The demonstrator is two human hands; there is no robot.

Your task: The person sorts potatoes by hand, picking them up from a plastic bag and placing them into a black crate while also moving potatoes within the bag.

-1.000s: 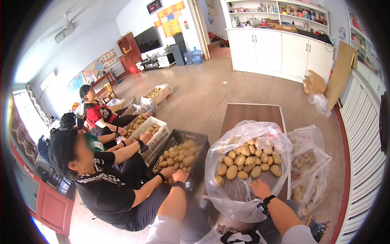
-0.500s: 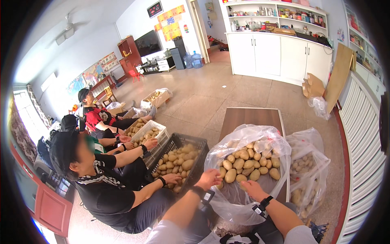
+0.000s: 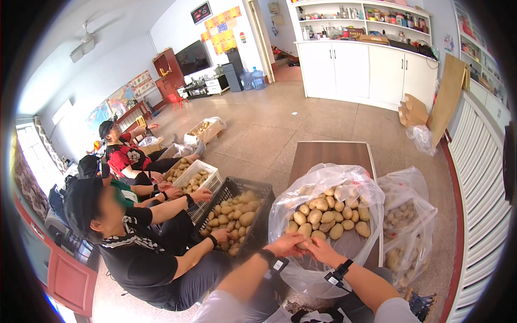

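A person's left hand point(image 3: 287, 245) and right hand point(image 3: 323, 251) meet, fingers curled close together; whether they grip a potato cannot be told. Just beyond, potatoes point(image 3: 327, 216) lie heaped in an open clear bag point(image 3: 309, 286) on a brown table point(image 3: 333, 155). A second bag point(image 3: 425, 218) sits to the right; at left, a co-worker's hand point(image 3: 220, 236) dips into a black crate point(image 3: 259, 226).
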